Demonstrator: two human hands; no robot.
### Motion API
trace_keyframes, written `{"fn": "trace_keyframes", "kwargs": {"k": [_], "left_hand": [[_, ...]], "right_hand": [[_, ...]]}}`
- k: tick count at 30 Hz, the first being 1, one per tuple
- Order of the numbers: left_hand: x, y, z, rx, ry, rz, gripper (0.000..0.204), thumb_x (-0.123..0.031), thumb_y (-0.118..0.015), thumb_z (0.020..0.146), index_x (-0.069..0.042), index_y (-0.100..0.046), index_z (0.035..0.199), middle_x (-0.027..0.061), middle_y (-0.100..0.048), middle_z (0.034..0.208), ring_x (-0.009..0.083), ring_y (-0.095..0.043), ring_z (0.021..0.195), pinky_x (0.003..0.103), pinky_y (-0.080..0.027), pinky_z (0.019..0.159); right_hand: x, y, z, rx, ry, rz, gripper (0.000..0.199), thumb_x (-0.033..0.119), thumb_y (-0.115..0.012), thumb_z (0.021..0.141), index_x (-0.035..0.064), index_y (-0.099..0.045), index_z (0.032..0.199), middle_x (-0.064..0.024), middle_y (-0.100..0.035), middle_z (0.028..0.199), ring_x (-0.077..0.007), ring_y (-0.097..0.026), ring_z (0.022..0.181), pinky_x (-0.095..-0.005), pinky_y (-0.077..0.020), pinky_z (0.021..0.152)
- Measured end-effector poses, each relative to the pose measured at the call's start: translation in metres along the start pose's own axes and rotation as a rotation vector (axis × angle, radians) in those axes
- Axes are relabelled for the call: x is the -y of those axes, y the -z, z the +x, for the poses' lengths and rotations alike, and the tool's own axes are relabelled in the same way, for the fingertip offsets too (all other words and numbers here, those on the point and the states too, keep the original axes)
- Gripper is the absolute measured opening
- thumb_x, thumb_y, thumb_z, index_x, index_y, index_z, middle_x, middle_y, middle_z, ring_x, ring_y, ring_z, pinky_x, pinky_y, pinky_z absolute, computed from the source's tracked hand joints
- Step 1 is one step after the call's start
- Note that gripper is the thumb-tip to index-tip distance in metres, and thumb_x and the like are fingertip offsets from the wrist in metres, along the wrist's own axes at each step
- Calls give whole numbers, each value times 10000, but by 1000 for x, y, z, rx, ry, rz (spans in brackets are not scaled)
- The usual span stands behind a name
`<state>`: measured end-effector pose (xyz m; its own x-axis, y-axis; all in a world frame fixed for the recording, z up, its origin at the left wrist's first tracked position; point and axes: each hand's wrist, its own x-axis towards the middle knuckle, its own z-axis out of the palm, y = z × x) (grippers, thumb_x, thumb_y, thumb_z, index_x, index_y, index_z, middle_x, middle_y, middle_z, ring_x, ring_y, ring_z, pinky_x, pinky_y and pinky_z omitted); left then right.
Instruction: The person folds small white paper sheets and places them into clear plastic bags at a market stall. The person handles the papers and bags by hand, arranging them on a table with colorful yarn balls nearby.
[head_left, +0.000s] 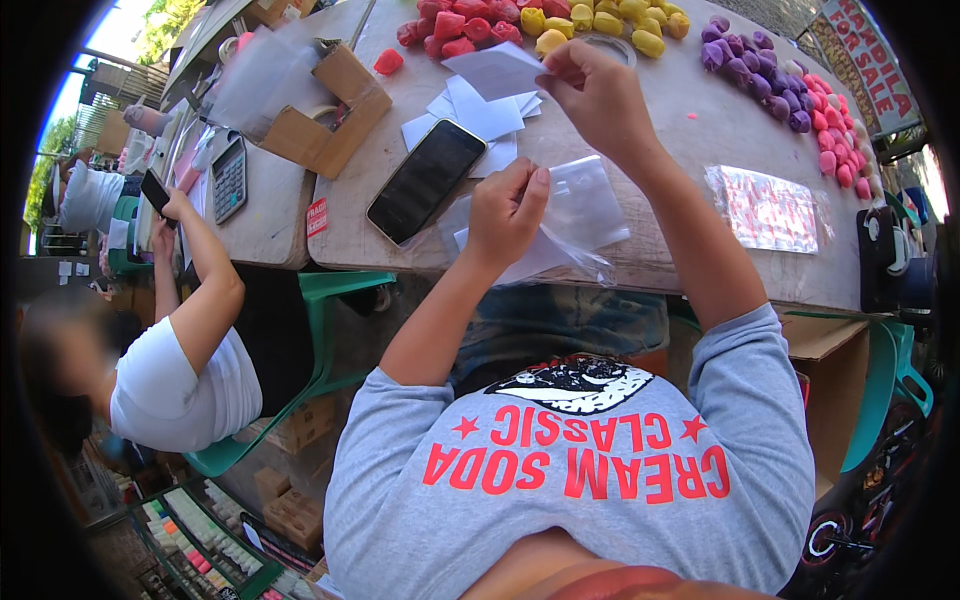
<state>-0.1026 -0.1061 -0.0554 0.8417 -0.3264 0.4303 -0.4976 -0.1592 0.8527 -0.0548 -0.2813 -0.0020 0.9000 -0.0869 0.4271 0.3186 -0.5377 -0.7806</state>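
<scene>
My right hand [598,100] pinches a white paper slip [492,72] by its edge, raised above the far part of the table. Below the slip lies a loose pile of white paper slips [482,112]. My left hand [508,212] is closed like a fist on clear plastic bags [592,205], which spread to its right near the table's front edge. White paper shows under or inside the plastic; which of the two I cannot tell. A black-screened smartphone [425,182] lies just left of my left hand, partly over the slips.
Red [465,22], yellow [610,18], purple [758,70] and pink wrapped pieces [838,135] line the far side. A filled clear packet [765,208] lies right. Leftward are a cardboard box [325,125], a calculator [230,180] and a seated person [190,380] holding a phone.
</scene>
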Motion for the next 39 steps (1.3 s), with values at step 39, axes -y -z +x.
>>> {"fn": "trace_keyframes", "kwargs": {"k": [39], "left_hand": [[-5, 0, 0, -18, -390, 215, 238, -110, -732, 822, -83, -547, 675, 43, -492, 575, 244, -481, 511, 381, -353, 536]], "right_hand": [[38, 38, -99, 57, -170, 7, 105, 132, -722, 860, 62, -753, 932, -125, -692, 775, -292, -655, 718, -390, -514, 670]]}}
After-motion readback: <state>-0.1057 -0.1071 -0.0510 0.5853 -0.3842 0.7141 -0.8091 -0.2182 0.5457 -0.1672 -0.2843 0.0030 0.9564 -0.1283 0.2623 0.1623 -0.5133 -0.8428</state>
